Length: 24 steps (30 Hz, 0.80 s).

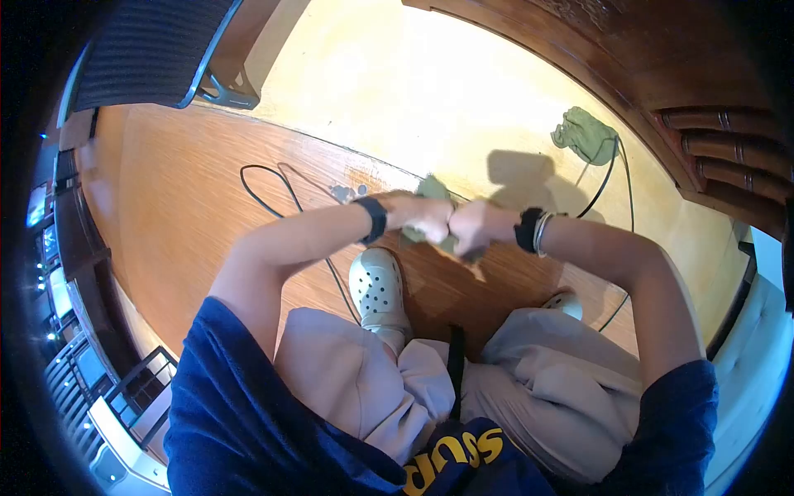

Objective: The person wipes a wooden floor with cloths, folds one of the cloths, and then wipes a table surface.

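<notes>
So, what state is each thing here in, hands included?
Green cloth: bunched, details blurred
Left hand: closed on the cloth
Right hand: closed on the cloth
Floor: spotted near the hands; wet or stained, unclear
Green bundle: crumpled on the floor
Left-side cable: loosely curved
White clogs: worn

I count two hands on my feed: one left hand (426, 219) and one right hand (470, 227). I see one green cloth (432, 189) at them, and one green fabric bundle (587, 136) beyond and to their right. I get two dark wristbands (375, 220), one behind each hand, plus at least one pale bangle (541, 235) behind the right. On the hands' near side I count two pale clogs (376, 283). Dark cable (260, 197) shows on both sides of the hands; whether one or two, I cannot tell.
</notes>
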Motion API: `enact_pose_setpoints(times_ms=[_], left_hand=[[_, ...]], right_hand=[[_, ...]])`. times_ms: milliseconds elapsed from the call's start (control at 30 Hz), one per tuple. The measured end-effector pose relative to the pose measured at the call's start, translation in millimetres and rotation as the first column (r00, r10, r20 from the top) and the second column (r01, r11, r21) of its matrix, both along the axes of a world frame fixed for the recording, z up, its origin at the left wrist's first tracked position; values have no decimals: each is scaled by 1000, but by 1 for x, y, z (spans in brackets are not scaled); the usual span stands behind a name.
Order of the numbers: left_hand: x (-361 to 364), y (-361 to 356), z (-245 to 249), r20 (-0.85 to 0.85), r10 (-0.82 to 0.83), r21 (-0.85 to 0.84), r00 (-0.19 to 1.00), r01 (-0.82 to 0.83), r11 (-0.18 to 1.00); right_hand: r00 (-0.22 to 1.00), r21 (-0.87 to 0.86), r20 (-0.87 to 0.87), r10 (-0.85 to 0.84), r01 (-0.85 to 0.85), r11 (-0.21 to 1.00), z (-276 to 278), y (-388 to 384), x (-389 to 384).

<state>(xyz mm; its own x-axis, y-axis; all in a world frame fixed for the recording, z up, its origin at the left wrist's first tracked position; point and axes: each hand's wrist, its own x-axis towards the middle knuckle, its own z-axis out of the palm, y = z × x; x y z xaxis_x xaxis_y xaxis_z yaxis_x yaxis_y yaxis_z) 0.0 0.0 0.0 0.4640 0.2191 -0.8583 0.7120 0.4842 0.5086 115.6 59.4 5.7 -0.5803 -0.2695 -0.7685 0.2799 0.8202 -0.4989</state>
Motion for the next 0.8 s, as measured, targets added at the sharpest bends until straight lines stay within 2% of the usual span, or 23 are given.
enact_pose_setpoints(times_ms=[33, 100, 133, 167, 200, 233, 267, 300, 367, 433, 500, 533, 567, 600, 633, 700, 767, 800], left_hand=[[10, -9, 6, 11, -82, 44, 997, 81, 996], [17, -32, 0, 180, -137, 45, 974, 131, 990], [24, -70, -42, 289, 160, -10, 944, -164, 986], [22, -64, -37, 291, 156, -3, 944, -162, 987], [26, -56, -26, 249, -13, 146, 968, -25, 989], [28, -56, -19, 181, -170, 271, 969, 117, 956], [26, -57, -26, 238, -76, 149, 968, 41, 988], [24, -52, -19, 241, -74, 147, 968, 39, 988], [20, -40, 6, 124, -259, 272, 958, 218, 937], [18, -45, -12, 121, -249, 320, 961, 200, 926], [17, -44, -22, 125, -233, 360, 964, 175, 917], [13, -32, -22, 123, -314, 376, 941, 249, 893], [8, -20, -22, 119, -394, 393, 912, 321, 862], [-1, -4, 2, 102, -349, 352, 931, 294, 888], [-4, 5, 2, 79, -299, 356, 951, 253, 900], [-14, 27, 7, -8, -190, 317, 982, 182, 931], [-23, 39, -31, -10, -131, 347, 991, 127, 929], [-30, 47, -33, -11, -133, 345, 991, 128, 930]], right_hand=[[1000, -104, 10, -1, 2, 995, 4, -8, 10], [997, -308, -57, -54, 34, 951, -24, -35, 39], [997, -321, -57, -60, 38, 946, -25, -50, 45], [976, -263, -188, -106, 54, 963, -27, -56, 52], [943, -207, -302, -139, 77, 975, -31, -58, 62], [947, -216, -288, -141, 79, 973, -34, -63, 67], [933, -179, -325, -154, 99, 979, -40, -68, 67], [918, -138, -362, -163, 120, 983, -44, -69, 68], [931, -102, -334, -144, 116, 988, -39, -66, 66], [942, -61, -313, -124, 110, 992, -40, -61, 64], [841, -52, -515, -165, 161, 986, -42, -58, 67], [842, -52, -515, -160, 156, 986, -41, -53, 65], [744, -77, -635, -209, 208, 975, -42, -44, 61], [626, -112, -738, -253, 256, 960, -42, -34, 55], [475, -141, -837, -272, 293, 946, -44, -22, 49], [631, 32, -750, -196, 330, 943, -42, 2, 35], [899, 73, -351, -261, 304, 950, -15, 30, 13], [926, 160, -286, -246, 300, 941, -15, 37, 5]])
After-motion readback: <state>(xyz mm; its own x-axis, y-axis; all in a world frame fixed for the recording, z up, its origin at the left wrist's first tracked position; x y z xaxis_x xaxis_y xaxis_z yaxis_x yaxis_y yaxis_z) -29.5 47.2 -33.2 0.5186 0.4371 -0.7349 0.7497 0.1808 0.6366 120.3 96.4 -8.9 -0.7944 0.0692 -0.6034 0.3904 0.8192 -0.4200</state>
